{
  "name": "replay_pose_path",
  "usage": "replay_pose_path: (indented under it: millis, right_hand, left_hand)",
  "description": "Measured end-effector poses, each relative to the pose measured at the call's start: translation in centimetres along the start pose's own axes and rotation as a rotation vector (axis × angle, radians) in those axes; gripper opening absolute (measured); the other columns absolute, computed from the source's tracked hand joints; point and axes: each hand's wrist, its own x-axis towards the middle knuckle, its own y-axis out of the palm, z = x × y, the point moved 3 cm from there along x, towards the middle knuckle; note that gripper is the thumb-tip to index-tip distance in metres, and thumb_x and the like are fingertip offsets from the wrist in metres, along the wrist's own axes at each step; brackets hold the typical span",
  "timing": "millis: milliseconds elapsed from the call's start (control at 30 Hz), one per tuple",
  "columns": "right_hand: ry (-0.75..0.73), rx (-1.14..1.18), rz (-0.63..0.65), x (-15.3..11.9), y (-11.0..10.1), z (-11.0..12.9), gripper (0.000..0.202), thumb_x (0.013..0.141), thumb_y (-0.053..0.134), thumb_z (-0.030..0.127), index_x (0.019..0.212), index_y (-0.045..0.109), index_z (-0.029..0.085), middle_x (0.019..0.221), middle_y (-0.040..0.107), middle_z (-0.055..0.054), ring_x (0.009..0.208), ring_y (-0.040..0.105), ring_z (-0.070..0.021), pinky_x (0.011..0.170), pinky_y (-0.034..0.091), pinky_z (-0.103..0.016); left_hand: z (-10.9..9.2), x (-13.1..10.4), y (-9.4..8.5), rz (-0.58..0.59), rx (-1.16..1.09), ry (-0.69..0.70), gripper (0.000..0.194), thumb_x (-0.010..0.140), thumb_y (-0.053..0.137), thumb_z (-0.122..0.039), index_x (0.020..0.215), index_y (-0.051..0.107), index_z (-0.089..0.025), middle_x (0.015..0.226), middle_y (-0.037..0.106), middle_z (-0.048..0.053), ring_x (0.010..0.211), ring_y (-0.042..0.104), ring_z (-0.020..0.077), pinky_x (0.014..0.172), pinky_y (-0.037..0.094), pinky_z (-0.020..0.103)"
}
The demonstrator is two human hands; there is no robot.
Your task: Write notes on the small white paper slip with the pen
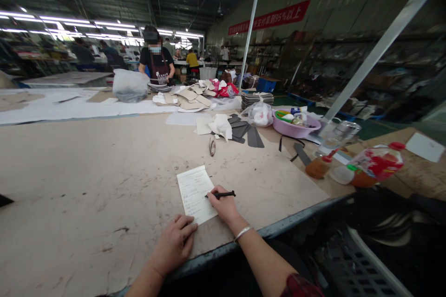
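Note:
A small notepad (195, 197) with lines of handwriting lies on the brown-covered table (104, 171) in front of me. In my right hand (223, 203) a black pen (223, 194) is pinched, its tip at the written page. This hand rests over the pad's right edge, a silver bangle at the wrist. My left hand (176, 241) lies on the table at the pad's lower left corner, fingertips touching the paper. Its fingers are loosely bent and slightly apart, holding nothing. Beyond the pad sits a pair of glasses (212, 146).
Dark grey cut pieces (256, 137), a pink basin (296, 129) of small items and a plastic bag (261, 113) stand farther back. Bottles, one an orange squeeze bottle (318, 167), line the right. A plastic crate (362, 264) is below the table edge. Across the table stands a person (158, 62).

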Motion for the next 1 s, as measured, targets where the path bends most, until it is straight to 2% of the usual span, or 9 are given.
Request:
replay_pose_path:
  millis: [167, 600, 1000]
  right_hand:
    - [0.002, -0.003, -0.006, -0.07, 0.11, -0.27, 0.014, 0.074, 0.052, 0.032, 0.064, 0.051, 0.022, 0.056, 0.053, 0.003, 0.057, 0.051, -0.016, 0.057, 0.037, -0.027]
    - [-0.028, -0.027, -0.007, 0.04, 0.0, -0.16, 0.013, 0.075, 0.054, 0.03, 0.066, 0.054, 0.021, 0.062, 0.058, 0.002, 0.062, 0.054, -0.0162, 0.06, 0.039, -0.027]
    - [-0.021, -0.022, -0.021, 0.06, 0.1, -0.27, 0.014, 0.074, 0.052, 0.032, 0.064, 0.053, 0.022, 0.061, 0.057, 0.002, 0.062, 0.053, -0.0164, 0.06, 0.039, -0.027]
  left_hand:
    - [-0.16, 0.09, -0.13, 0.007, -0.003, -0.006, 0.025, 0.085, 0.045, -0.013, 0.097, 0.067, -0.019, 0.098, 0.065, 0.009, 0.087, 0.058, 0.0213, 0.077, 0.055, 0.037]
    - [0.06, -0.13, 0.2, 0.017, -0.007, -0.012, 0.026, 0.083, 0.047, -0.011, 0.098, 0.067, -0.02, 0.098, 0.064, 0.008, 0.088, 0.057, 0.0211, 0.078, 0.054, 0.036]
    - [0.02, 0.04, 0.02, 0.023, 0.011, -0.002, 0.025, 0.084, 0.047, -0.012, 0.098, 0.067, -0.02, 0.097, 0.065, 0.008, 0.088, 0.058, 0.022, 0.077, 0.055, 0.037]
